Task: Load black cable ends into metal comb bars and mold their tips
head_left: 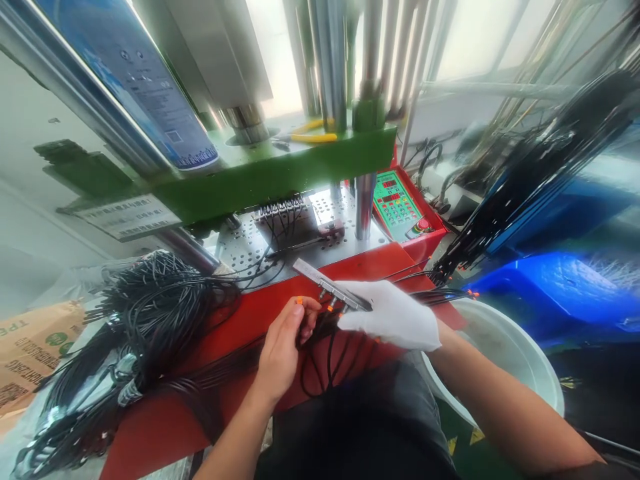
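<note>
My bare left hand point(281, 347) pinches a black cable by its end, where an orange tip point(299, 301) shows above the thumb. In a white glove, my right hand point(387, 315) grips a narrow metal bar point(320, 276) that slants up to the left. Small metal fittings stick out along the bar's lower side, and some carry orange tips point(330, 308). Black cables point(327, 360) loop down below both hands. The hands are close together but apart, above the red table point(260, 300). The glove hides the bar's right end.
Ahead stands a press with a green plate point(280, 173) and a perforated metal bed point(245, 247). Cables run from a block point(290, 227) on it. A red control box point(400, 203), pliers point(315, 137), cable bundles point(150, 300), a white bucket point(545, 367) and a blue bin point(550, 293) surround it.
</note>
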Demonstrator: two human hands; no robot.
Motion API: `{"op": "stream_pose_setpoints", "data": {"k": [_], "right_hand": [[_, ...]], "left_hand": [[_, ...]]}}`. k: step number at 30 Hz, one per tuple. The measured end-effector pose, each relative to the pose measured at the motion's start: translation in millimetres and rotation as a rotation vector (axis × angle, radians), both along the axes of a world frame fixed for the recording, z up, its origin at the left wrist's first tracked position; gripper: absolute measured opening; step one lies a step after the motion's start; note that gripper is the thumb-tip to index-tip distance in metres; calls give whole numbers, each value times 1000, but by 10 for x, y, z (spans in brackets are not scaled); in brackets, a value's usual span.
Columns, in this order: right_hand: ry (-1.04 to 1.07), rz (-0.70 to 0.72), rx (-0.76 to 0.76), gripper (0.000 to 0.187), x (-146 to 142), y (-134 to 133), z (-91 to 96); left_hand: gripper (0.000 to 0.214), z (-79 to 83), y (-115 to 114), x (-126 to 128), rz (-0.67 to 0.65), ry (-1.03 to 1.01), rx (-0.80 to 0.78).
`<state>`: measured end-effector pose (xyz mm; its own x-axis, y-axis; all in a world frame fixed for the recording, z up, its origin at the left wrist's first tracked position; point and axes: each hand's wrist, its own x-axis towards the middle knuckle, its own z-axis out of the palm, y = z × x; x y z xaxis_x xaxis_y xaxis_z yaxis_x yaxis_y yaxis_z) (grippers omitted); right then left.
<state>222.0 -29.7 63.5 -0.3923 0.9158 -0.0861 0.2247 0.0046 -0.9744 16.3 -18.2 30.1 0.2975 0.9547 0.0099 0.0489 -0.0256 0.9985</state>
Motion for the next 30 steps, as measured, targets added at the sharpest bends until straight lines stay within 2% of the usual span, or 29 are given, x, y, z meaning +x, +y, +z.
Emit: {"op": "stream_pose_setpoints", "data": {"k": [4,9,13,19,22,25,30], "right_hand": [[-15,-81,95,46,9,5,-5],[-21,-21,103,41,-2,-4,5],[-38,19,141,36,4,-1,-1],[-67,64,123,38,21,-8,-4],[-67,34,160,40,1,-27,-2],[-118,15,211,38,-26,-46,-9],[-109,78,186,37,6,15,-49]], "left_hand": [[27,-39,-17,-35,-20,133,24],[27,-51,-41,-72,-59,181,35],[26,23,-40,-84,-127,189,28],[33,93,-29,-76,-214,191,37],[34,89,-32,-69,-213,178,-7],[38,103,-46,-56,-168,252,-18],[42,125,-3,-36,-205,376,8]]}}
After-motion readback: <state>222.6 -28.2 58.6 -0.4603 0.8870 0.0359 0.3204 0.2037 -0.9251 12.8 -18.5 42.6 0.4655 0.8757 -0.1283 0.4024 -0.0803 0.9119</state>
